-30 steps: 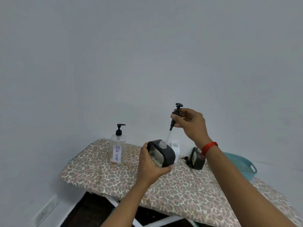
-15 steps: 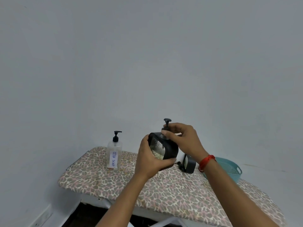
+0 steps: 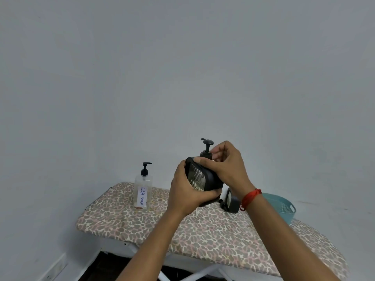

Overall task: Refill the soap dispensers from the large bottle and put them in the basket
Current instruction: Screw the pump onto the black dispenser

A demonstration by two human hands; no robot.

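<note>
Lifted clear a second ago, pump (image 3: pixel 206 148) now seated in black dispenser (image 3: pixel 205 179). Left hand (image 3: pixel 186 191) grips dispenser body, held above ironing board (image 3: pixel 203 236); right hand (image 3: pixel 225 167) pinches pump collar. Farther right, basket (image 3: pixel 284 207) on board.

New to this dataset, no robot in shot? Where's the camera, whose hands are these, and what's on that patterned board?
There is no machine here. A person works with bare hands, and every picture comes from one wide-angle camera worn on their head, looking forward and down. That is why two forearms reach in from the bottom.

The left hand grips a black soap dispenser, held tilted above the board. The right hand, which wears a red wristband, pinches the collar of the dispenser's pump at the neck.

Below them is an ironing board with a spotted cover. On it stand a clear pump bottle labelled DISH SOAP and a second black dispenser, partly behind the right wrist. A teal basket sits at the far right.
</note>
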